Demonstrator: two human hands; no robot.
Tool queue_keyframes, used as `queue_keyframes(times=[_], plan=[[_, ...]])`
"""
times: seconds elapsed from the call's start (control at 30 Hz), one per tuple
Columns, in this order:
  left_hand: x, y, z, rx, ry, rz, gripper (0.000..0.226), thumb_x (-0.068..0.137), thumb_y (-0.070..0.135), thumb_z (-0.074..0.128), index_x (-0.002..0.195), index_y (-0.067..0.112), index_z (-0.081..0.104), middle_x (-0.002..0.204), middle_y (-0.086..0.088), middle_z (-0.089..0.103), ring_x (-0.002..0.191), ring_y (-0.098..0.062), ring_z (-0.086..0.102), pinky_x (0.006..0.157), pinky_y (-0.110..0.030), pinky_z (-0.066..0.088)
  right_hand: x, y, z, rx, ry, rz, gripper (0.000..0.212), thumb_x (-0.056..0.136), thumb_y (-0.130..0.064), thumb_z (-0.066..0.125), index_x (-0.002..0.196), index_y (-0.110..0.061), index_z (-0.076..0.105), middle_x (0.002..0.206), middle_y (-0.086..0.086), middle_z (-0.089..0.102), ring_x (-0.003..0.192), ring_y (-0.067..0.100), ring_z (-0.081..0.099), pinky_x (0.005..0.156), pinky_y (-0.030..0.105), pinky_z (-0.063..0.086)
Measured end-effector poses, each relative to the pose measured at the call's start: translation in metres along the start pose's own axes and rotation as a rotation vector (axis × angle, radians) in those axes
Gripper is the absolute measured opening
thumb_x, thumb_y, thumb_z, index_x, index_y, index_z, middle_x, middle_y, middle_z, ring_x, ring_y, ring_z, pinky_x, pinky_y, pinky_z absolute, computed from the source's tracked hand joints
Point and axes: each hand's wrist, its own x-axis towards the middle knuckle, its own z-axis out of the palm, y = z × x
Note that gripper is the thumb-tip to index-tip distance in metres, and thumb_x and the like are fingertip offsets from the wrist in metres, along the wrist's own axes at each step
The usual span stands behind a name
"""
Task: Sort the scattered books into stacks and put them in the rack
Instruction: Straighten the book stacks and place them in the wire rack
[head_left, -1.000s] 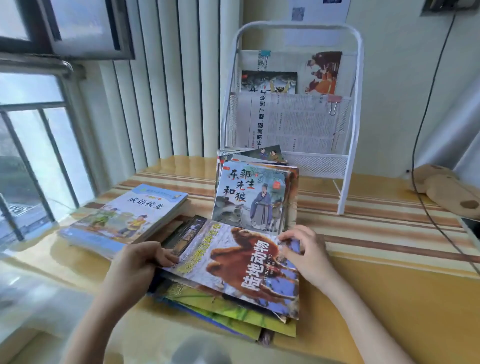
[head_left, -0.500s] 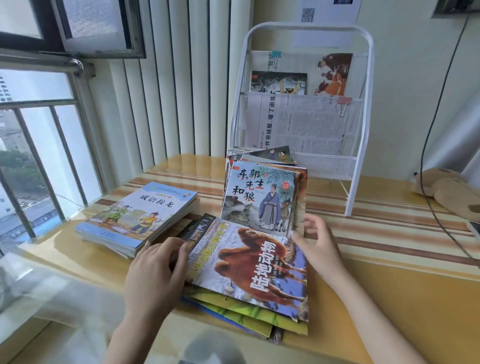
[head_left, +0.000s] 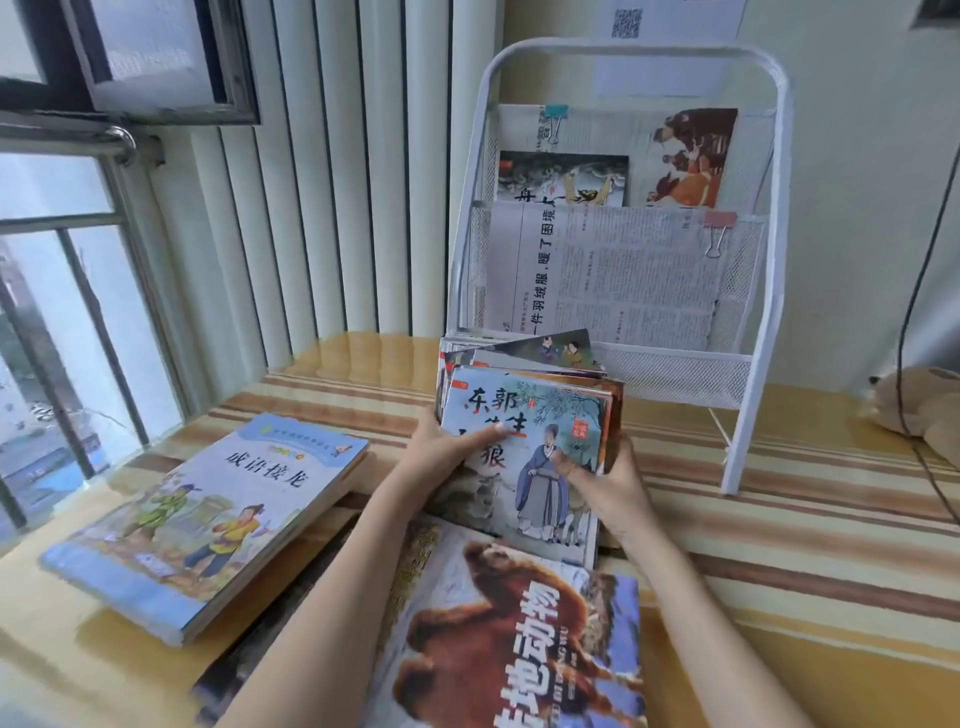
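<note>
A stack of small picture books (head_left: 540, 415) stands in the middle of the table, its top cover showing a robed man. My left hand (head_left: 447, 447) grips the stack's left side with the thumb across the cover. My right hand (head_left: 602, 478) grips its right side, thumb on the cover. Nearer me lies a pile of large books topped by a brown camel cover (head_left: 514, 639). A blue-covered stack (head_left: 208, 519) sits at the left. The white wire rack (head_left: 769, 291) stands behind, holding newspaper and a few books.
The striped yellow table (head_left: 805, 545) runs out to the right. A window with bars (head_left: 62, 291) and white vertical blinds fill the left. A tan soft object (head_left: 919, 405) and a black cable (head_left: 914, 312) lie at the right edge.
Both hands left the camel-cover pile and moved forward to take hold of the small-book stack from both sides. The camera moved closer to the table.
</note>
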Motion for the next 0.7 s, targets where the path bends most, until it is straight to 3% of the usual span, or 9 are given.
queue_keyframes(times=[0.07,0.2,0.3,0.4,0.5,0.6,0.7], plan=[[0.004,-0.004,0.002,-0.088,0.005,0.101,0.059,0.059,0.029,0.087,0.109,0.015,0.060,0.106,-0.004,0.072,0.092,-0.016,0.071,0.076,-0.027,0.058,0.013,0.002,0.003,0.058,-0.017,-0.034,0.076,0.056,-0.053,0.072,0.122,-0.027,0.043,0.114,-0.008,0.060,0.116,0.019,0.055,0.091,0.030,0.041],[-0.002,0.000,0.006,-0.067,-0.009,0.218,0.072,0.051,0.042,0.089,0.111,0.014,0.062,0.103,0.000,0.074,0.094,-0.016,0.071,0.082,-0.033,0.057,0.025,0.003,0.009,0.110,-0.007,-0.088,0.074,0.054,-0.051,0.075,0.117,-0.036,0.039,0.112,-0.012,0.060,0.103,0.008,0.057,0.089,0.026,0.041],[-0.008,0.005,0.009,-0.043,0.060,0.263,0.073,0.047,0.047,0.086,0.109,0.017,0.062,0.101,0.002,0.073,0.093,-0.014,0.070,0.083,-0.037,0.057,0.025,-0.004,0.006,0.147,0.045,-0.178,0.064,0.059,-0.039,0.078,0.113,-0.030,0.046,0.105,-0.014,0.063,0.094,-0.003,0.059,0.081,0.016,0.046],[-0.017,0.024,0.017,0.028,0.121,0.373,0.063,0.051,0.039,0.089,0.104,0.029,0.058,0.099,0.007,0.071,0.091,-0.005,0.068,0.077,-0.024,0.056,0.024,-0.017,-0.007,0.213,0.083,-0.243,0.055,0.058,-0.034,0.077,0.106,-0.020,0.054,0.100,-0.005,0.068,0.088,0.002,0.065,0.077,0.017,0.050],[-0.035,0.049,0.031,-0.005,0.150,0.488,0.057,0.054,0.028,0.091,0.098,0.033,0.054,0.095,0.011,0.068,0.084,0.005,0.065,0.067,-0.012,0.051,0.010,-0.036,-0.031,0.224,0.121,-0.342,0.050,0.061,-0.030,0.075,0.105,-0.021,0.053,0.098,-0.005,0.067,0.087,0.000,0.065,0.074,0.012,0.048],[-0.055,0.075,0.054,-0.008,0.068,0.538,0.063,0.051,0.047,0.086,0.105,0.033,0.056,0.100,0.010,0.068,0.091,-0.003,0.066,0.072,-0.023,0.057,-0.016,-0.050,-0.069,0.220,0.182,-0.389,0.047,0.062,-0.030,0.074,0.104,-0.025,0.053,0.098,-0.010,0.066,0.087,-0.006,0.064,0.072,0.007,0.047],[-0.068,0.091,0.093,0.035,-0.065,0.382,0.056,0.051,0.060,0.080,0.098,0.031,0.065,0.095,0.009,0.073,0.089,-0.009,0.070,0.079,-0.037,0.058,-0.044,-0.055,-0.112,0.123,0.234,-0.272,0.049,0.063,-0.041,0.073,0.104,-0.023,0.052,0.097,-0.016,0.063,0.081,-0.006,0.062,0.065,0.011,0.046]])
